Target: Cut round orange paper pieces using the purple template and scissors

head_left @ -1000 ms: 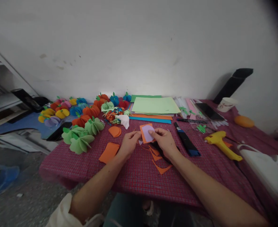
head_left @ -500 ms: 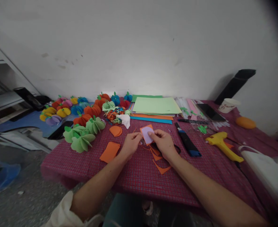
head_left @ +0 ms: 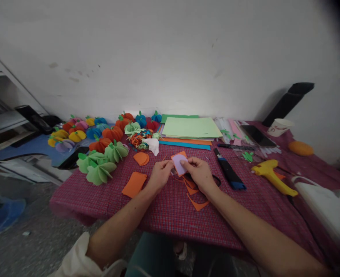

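Between both hands is an orange paper piece [head_left: 174, 156] with a smaller lilac paper shape [head_left: 179, 163] lying on top of it. My right hand [head_left: 200, 174] grips the two together, thumb across the lilac face. At the left edge, my left hand [head_left: 161, 173] pinches the orange paper between thumb and forefinger. Black scissors handles [head_left: 216, 181] show partly from beneath my right hand; their blades are hidden. Below lie orange paper offcuts [head_left: 198, 202]. Left of my hands are a stack of orange paper rectangles [head_left: 135, 184] and some rounded orange cutouts [head_left: 141, 158].
Colourful paper pumpkins [head_left: 112, 134] fill the table's left side, beside a heap of paper scraps [head_left: 141, 139]. Stacked coloured sheets [head_left: 191, 128] lie at the back. To the right are a dark blue cutter [head_left: 229, 171], yellow glue gun [head_left: 273, 179], phone [head_left: 258, 135] and paper cup [head_left: 279, 127].
Both hands keep their hold on the papers, with almost no movement. The whole view has shifted very slightly.
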`<state>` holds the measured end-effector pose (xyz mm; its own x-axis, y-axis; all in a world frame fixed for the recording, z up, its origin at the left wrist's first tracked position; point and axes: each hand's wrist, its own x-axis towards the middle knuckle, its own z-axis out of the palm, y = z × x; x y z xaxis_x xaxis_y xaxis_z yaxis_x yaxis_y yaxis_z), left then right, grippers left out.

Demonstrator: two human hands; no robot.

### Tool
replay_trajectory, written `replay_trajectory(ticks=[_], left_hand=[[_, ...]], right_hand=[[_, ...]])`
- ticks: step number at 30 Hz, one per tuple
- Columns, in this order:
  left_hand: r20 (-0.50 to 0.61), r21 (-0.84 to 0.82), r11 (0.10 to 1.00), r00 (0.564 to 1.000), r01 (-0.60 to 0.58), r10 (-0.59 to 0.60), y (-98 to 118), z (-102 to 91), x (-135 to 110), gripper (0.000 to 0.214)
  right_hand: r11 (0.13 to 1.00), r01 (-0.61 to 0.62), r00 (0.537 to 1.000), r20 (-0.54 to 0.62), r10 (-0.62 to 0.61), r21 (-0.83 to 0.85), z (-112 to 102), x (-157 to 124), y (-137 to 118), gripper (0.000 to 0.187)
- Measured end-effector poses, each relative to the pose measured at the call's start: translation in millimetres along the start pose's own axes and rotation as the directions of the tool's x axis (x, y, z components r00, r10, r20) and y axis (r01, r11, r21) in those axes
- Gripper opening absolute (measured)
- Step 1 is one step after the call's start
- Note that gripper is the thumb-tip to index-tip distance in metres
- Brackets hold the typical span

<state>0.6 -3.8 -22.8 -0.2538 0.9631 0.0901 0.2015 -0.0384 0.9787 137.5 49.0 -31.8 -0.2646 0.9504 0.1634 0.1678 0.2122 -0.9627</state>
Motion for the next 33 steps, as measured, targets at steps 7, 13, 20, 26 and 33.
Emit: replay_trajectory(ticks=[7, 13, 20, 26, 33], left_hand=[[0.014, -0.039, 0.999, 1.0, 0.003, -0.002, -3.5, 1.1, 1.2, 0.034], [0.027, -0.003, 1.0, 1.0, -0.011, 0.011, -6.7, 1.6, 1.6, 0.037], [0.025, 0.013, 1.0, 1.0, -0.016, 0.016, -10.4, 0.4, 1.7, 0.039], [0.02, -0.009, 1.0, 1.0, -0.005, 0.005, -5.8, 1.8, 0.5, 0.039], [0.009, 0.012, 1.0, 1.0, -0.018, 0.017, -6.4, 0.9, 0.1, 0.04]], right_hand=[[0.999, 0.019, 1.0, -0.009, -0.019, -0.043, 0.2, 0.1, 4.4, 0.029], [0.999, 0.027, 1.0, -0.009, -0.027, -0.034, 1.2, -0.6, 4.4, 0.03], [0.998, 0.028, 0.999, -0.016, -0.029, -0.061, 2.1, -1.5, 2.6, 0.03], [0.999, 0.028, 0.999, -0.014, -0.028, -0.02, 3.4, -0.9, 6.8, 0.031], [0.999, 0.026, 1.0, 0.005, -0.026, -0.038, 3.4, 1.2, 9.8, 0.029]])
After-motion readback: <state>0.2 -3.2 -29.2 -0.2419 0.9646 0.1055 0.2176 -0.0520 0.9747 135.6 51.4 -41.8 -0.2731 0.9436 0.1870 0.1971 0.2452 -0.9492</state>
